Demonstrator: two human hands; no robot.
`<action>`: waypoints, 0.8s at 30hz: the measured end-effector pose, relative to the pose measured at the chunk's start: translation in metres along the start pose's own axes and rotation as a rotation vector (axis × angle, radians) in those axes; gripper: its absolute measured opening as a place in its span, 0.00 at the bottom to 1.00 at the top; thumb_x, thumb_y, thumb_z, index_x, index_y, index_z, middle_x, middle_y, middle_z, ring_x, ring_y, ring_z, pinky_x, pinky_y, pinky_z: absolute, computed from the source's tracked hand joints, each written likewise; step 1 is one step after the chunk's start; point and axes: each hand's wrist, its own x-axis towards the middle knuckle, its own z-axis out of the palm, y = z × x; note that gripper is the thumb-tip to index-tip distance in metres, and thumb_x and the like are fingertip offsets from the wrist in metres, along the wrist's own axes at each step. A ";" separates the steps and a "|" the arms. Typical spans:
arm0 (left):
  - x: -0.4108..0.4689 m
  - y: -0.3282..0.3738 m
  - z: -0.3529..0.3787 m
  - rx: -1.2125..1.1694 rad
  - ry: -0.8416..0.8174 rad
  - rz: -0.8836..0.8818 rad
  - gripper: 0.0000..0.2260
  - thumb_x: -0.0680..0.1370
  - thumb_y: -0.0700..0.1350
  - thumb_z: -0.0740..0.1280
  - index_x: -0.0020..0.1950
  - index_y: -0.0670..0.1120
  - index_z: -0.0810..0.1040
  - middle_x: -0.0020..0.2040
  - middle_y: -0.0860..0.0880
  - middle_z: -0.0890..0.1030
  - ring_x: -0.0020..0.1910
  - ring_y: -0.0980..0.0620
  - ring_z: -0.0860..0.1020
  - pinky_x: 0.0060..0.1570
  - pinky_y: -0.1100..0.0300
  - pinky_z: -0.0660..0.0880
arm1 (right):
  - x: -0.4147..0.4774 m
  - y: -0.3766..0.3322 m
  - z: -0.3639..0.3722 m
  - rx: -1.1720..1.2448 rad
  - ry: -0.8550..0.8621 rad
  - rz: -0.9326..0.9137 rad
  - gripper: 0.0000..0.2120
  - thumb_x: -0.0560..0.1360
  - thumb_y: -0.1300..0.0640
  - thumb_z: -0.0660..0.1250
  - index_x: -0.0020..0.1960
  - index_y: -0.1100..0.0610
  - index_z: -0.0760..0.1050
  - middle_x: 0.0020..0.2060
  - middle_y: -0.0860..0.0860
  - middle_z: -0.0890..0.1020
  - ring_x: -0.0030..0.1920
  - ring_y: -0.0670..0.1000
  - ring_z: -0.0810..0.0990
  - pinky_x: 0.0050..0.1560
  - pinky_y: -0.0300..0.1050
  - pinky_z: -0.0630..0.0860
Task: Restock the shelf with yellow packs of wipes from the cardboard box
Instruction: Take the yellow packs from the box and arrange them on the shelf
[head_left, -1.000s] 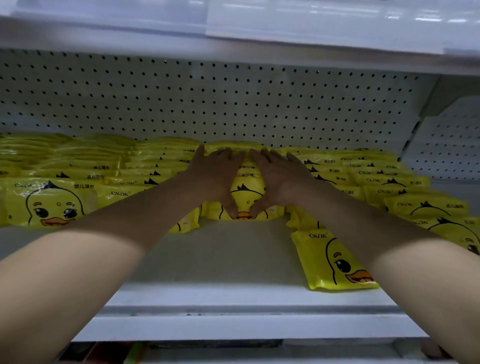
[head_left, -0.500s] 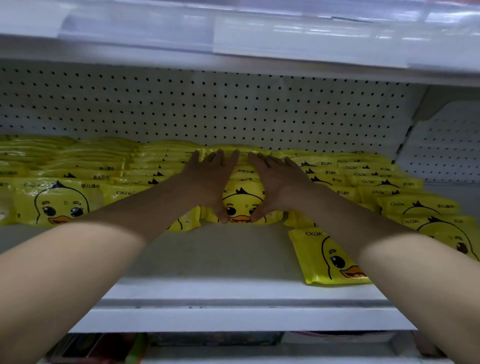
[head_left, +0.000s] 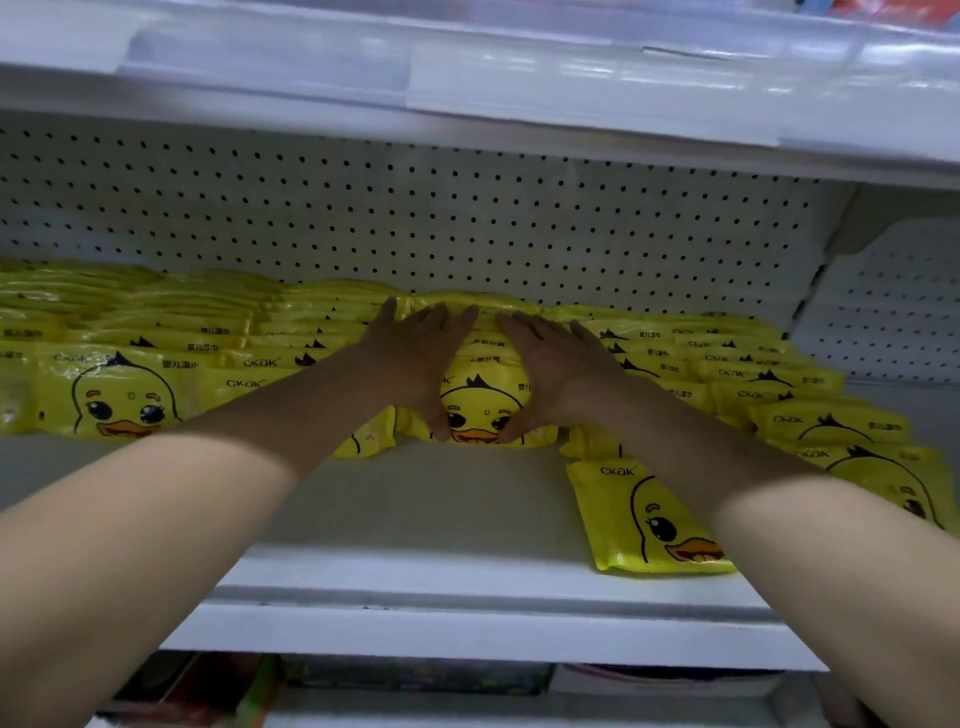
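Yellow wipe packs printed with a duck face lie in overlapping rows across the white shelf (head_left: 405, 504). My left hand (head_left: 413, 358) and my right hand (head_left: 558, 366) lie flat, fingers straight, on either side of the middle row of packs (head_left: 483, 408), thumbs touching the front pack's lower edge. One loose pack (head_left: 649, 519) lies flat near the shelf's front at the right. The cardboard box is out of view.
A white pegboard wall (head_left: 467, 218) backs the shelf, and an upper shelf edge (head_left: 467, 88) overhangs close above. More pack rows fill the left (head_left: 124, 400) and right (head_left: 831, 426). Dark goods show on a lower shelf (head_left: 415, 675).
Both hands have stayed pressed on the middle row, sliding it slightly toward the back; my view has tilted a little upward.
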 end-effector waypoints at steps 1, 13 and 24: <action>0.001 0.000 0.000 -0.002 0.010 -0.008 0.69 0.55 0.68 0.78 0.78 0.52 0.33 0.80 0.44 0.47 0.79 0.48 0.49 0.74 0.37 0.45 | 0.001 0.001 0.001 0.003 0.009 0.003 0.68 0.57 0.30 0.77 0.80 0.50 0.38 0.80 0.50 0.46 0.80 0.52 0.47 0.78 0.57 0.44; -0.041 0.006 0.012 -0.535 0.652 0.139 0.40 0.61 0.64 0.76 0.71 0.54 0.72 0.68 0.48 0.74 0.72 0.48 0.64 0.73 0.52 0.53 | -0.046 0.030 -0.005 0.700 0.407 -0.131 0.34 0.64 0.41 0.79 0.68 0.44 0.73 0.60 0.50 0.77 0.63 0.51 0.73 0.64 0.49 0.71; -0.023 0.010 0.029 -0.617 0.799 0.151 0.15 0.67 0.58 0.74 0.51 0.56 0.84 0.43 0.56 0.81 0.50 0.48 0.74 0.56 0.52 0.68 | -0.044 0.034 0.004 0.769 0.465 -0.095 0.08 0.69 0.50 0.78 0.48 0.46 0.85 0.40 0.39 0.80 0.55 0.51 0.71 0.52 0.44 0.68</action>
